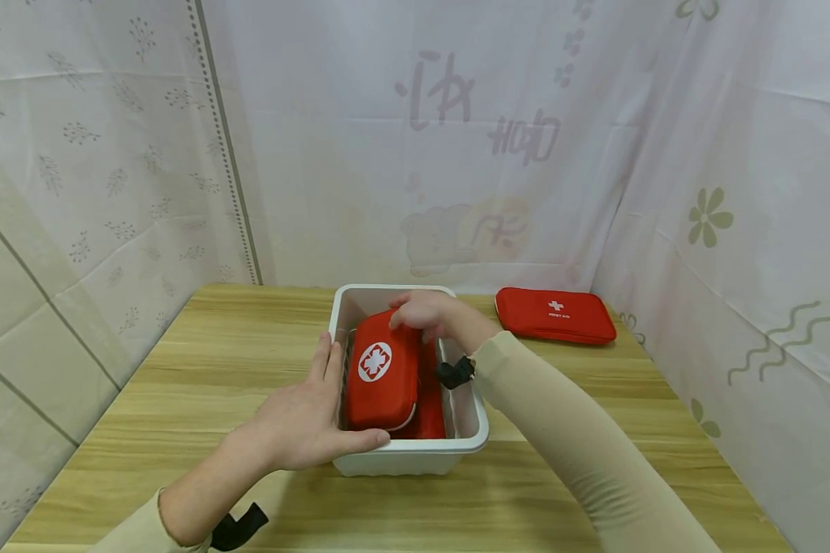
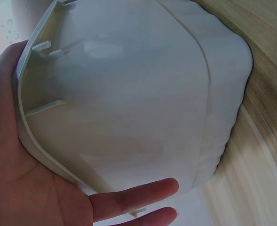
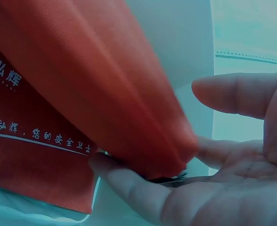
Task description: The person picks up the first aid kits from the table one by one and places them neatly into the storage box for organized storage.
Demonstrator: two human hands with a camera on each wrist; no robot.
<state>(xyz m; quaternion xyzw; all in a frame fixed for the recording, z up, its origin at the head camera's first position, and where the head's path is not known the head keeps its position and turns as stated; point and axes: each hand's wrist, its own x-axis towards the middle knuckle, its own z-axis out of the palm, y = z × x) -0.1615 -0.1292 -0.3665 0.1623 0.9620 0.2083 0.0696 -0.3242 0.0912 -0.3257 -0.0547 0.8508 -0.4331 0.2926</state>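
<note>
In the head view, a white plastic bin (image 1: 466, 444) holds a red first-aid case (image 1: 387, 395) with a white cross emblem, tilted inside. Beneath and right of it lies another red pouch (image 1: 430, 418), whose white lettering shows in the right wrist view. My right hand (image 1: 425, 311) reaches into the bin and grips the upper end of the case, fingers either side of its end; the thumb stands apart in the right wrist view. My left hand (image 1: 300, 426) rests against the bin's near left corner, thumb along the front rim, straight fingers along the left side.
A flat red first-aid pouch (image 1: 556, 316) lies on the wooden table (image 1: 214, 369), right of the bin and near the back edge. Patterned curtains (image 1: 360, 153) stand behind the table and along both sides. Each wrist wears a black strap.
</note>
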